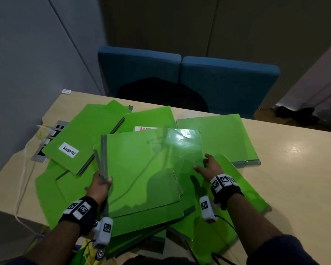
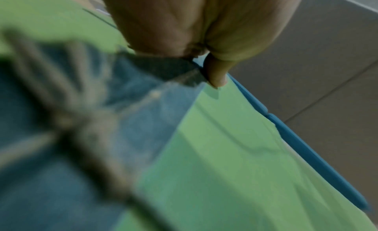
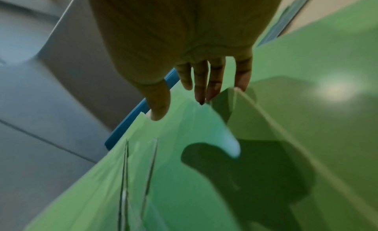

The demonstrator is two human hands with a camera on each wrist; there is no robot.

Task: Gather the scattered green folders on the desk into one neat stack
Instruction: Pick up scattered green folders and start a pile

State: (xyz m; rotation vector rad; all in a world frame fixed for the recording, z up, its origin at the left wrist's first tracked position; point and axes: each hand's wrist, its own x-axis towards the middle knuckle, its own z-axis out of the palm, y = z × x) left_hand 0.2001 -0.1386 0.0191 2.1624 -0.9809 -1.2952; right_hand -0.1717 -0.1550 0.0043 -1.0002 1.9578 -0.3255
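Observation:
Several green folders lie overlapping on the pale desk point(image 1: 294, 178). My left hand point(image 1: 101, 183) grips the grey spine of a green folder point(image 1: 141, 169) lifted at a tilt above the near pile; its thumb point(image 2: 216, 74) presses on the folder point(image 2: 225, 153). My right hand point(image 1: 206, 165) reaches to the folder's right edge with straight fingers point(image 3: 201, 84) touching its translucent cover point(image 3: 174, 169). A folder labelled SECURITY point(image 1: 84, 138) lies to the left. Another folder point(image 1: 218, 138) lies flat at the far right, and one more point(image 1: 243, 190) sits under my right wrist.
A socket panel with white plugs point(image 1: 46, 138) and a white cable point(image 1: 23, 178) sit at the desk's left edge. Two blue chairs point(image 1: 218, 79) stand behind the desk, with a dark item point(image 1: 161, 92) on them. A grey wall runs along the left.

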